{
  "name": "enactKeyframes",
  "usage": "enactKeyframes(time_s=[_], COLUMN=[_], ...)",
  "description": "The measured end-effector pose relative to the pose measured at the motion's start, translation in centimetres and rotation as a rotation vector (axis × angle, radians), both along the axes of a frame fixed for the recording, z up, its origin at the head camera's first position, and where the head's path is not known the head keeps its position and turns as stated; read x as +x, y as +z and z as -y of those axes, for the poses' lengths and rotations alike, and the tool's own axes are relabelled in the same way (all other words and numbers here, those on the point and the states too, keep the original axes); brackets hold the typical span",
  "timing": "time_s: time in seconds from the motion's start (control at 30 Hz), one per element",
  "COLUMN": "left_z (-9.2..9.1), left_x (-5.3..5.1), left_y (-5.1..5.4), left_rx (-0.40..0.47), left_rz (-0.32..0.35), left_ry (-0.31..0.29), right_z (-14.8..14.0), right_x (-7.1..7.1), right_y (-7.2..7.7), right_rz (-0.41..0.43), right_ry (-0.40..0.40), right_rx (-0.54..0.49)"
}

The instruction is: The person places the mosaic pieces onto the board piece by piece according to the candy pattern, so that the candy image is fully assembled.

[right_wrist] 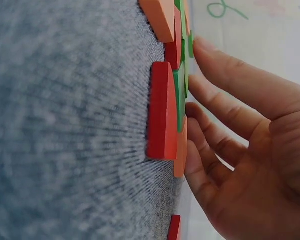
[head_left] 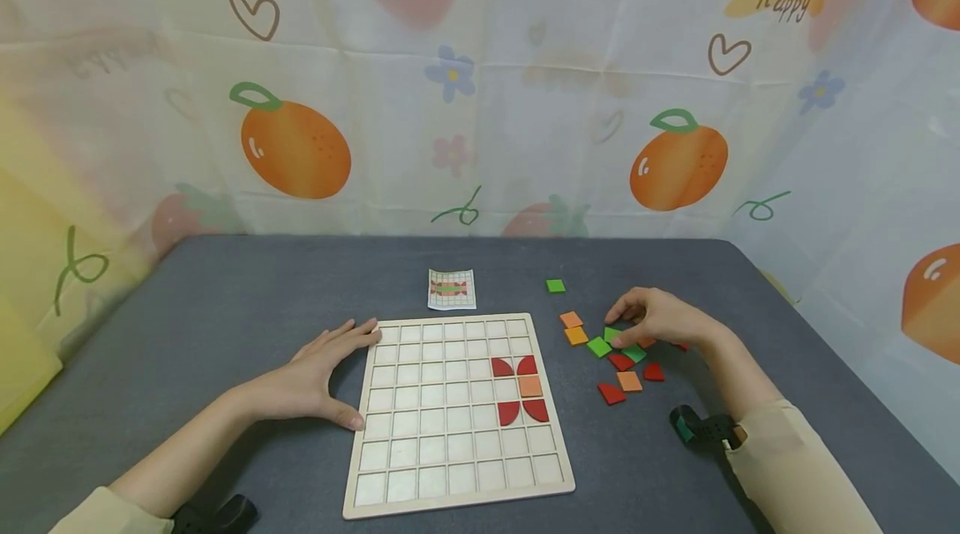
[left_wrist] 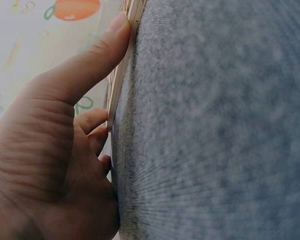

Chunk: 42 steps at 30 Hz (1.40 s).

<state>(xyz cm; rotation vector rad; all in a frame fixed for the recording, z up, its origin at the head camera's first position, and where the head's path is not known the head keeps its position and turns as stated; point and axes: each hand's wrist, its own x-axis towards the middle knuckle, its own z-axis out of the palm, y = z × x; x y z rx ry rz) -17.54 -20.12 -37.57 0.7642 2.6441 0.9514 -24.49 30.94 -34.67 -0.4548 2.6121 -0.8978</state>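
My left hand (head_left: 326,371) rests at the left edge of a wooden grid board (head_left: 431,482), thumb and fingers spread and touching its rim. On the board's right side lie several red quarter-circle tiles (head_left: 508,413) and an orange square tile (head_left: 529,386). My right hand (head_left: 660,319) hovers low over loose tiles to the right of the board. Its thumb and index finger stand apart around a green square tile (head_left: 611,333), with no clear grip visible. In the right wrist view, a red tile (right_wrist: 160,110) and an orange tile (right_wrist: 181,147) lie below the fingers.
A small printed pattern card (head_left: 452,290) lies behind the board. Loose tiles spread over the grey table (head_left: 300,284), including a green square (head_left: 555,286) farther back and a red piece (head_left: 611,393) nearer the front. A printed curtain (head_left: 480,142) hangs behind the table.
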Motion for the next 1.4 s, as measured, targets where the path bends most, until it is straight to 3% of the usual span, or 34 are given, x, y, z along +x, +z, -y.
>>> enactKeyframes(time_s=[0.4,0.83,1.1,1.4], left_z=[0.0,0.1,0.1,0.0], left_x=[-0.1,-0.1,0.0,0.1], left_y=[0.0,-0.1,0.0,0.2], left_rx=[-0.010,-0.017,-0.005,-0.008], left_rz=[-0.002,-0.001,0.008,0.007], left_ry=[0.005,0.011,0.006,0.012], right_z=[0.3,0.5,0.8,2.8], right_x=[-0.1,-0.1,-0.1,0.3], right_y=[0.0,0.1,0.5,1.0], right_rz=[-0.012,-0.114,-0.115,-0.163], right_ry=[0.018,0.003,-0.055,0.022], right_rx=[-0.017,0.007,-0.080,-0.188])
